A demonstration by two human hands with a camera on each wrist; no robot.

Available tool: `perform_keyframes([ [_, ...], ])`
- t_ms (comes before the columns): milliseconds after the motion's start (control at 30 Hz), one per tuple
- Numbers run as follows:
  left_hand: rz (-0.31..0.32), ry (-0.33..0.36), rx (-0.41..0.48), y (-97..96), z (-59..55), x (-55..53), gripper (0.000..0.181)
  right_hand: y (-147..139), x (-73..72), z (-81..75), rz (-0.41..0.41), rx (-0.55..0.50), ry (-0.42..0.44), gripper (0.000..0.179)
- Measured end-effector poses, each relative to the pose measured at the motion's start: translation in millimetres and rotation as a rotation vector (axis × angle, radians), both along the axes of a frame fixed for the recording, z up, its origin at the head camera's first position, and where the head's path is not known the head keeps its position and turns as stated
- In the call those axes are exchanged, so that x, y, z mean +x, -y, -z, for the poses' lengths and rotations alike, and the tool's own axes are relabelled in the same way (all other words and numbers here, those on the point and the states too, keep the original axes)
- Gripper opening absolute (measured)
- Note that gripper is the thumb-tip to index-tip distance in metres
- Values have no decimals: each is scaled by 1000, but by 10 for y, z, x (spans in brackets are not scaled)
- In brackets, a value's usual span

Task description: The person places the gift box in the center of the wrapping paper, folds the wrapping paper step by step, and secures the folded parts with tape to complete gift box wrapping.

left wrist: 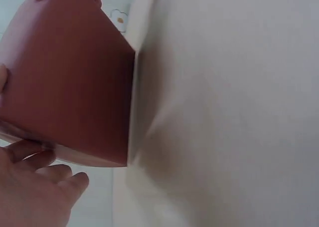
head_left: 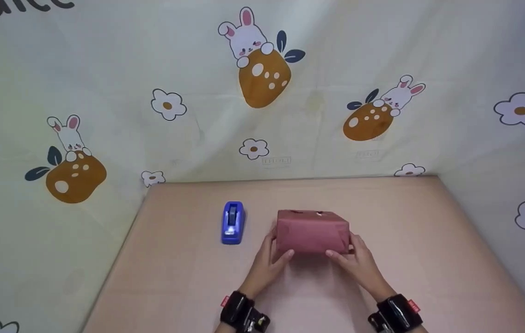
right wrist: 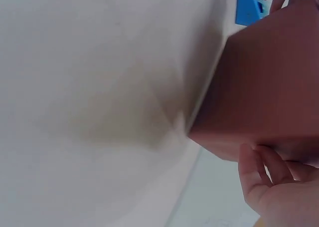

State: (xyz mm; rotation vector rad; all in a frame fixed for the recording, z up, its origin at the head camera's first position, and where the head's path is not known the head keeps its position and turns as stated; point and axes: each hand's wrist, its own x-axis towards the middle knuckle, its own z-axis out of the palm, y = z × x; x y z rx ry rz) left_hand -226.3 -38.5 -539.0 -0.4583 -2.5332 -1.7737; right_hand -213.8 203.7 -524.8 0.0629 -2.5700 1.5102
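Observation:
A box wrapped in reddish-brown paper [head_left: 312, 235] is near the middle of the table, its long side facing me. My left hand [head_left: 267, 263] holds its left end, thumb at the lower front edge and fingers along the end. At the opposite end, my right hand [head_left: 361, 263] grips it the same way. The left wrist view has the fingers [left wrist: 42, 159] against the folded paper end. In the right wrist view, curled fingers [right wrist: 274, 164] touch the other end, and the bottom edge lies close over the table. The box's far side is hidden.
A blue tape dispenser [head_left: 232, 223] stands on the table to the left of the box. The pinkish-beige tabletop [head_left: 179, 259] meets a pale curtain [head_left: 197, 60] printed with rabbits and flowers at the back and sides. Black camera bands [head_left: 239, 311] circle both wrists.

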Motion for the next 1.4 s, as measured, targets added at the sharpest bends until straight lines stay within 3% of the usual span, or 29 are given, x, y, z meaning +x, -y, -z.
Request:
perform_keyframes([
  [133,-6,-51,99,-11,-85,21,83,23,61,-107,-14,38,-108,70],
  [267,17,-47,198,-10,-141,28,73,50,89,-191,-13,-11,-164,67],
  [433,32,24,271,-12,-151,44,65,98,98,-284,-62,-195,-93,60],
  [567,-3,26,262,-28,-145,51,63,124,84,-302,-92,-268,-23,60],
  [700,-17,47,278,-60,-158,58,67,144,70,-272,-103,-274,41,65],
  [833,-22,122,315,-129,-163,55,74,185,45,-243,-91,-286,148,71],
  [967,-60,207,322,-188,-139,43,76,215,-7,-173,-78,-367,245,73],
  [1133,-106,245,325,-190,-48,6,72,255,-68,1,-70,-485,266,70],
  [1400,-114,273,348,-140,187,-27,63,289,-121,257,-36,-426,281,64],
])
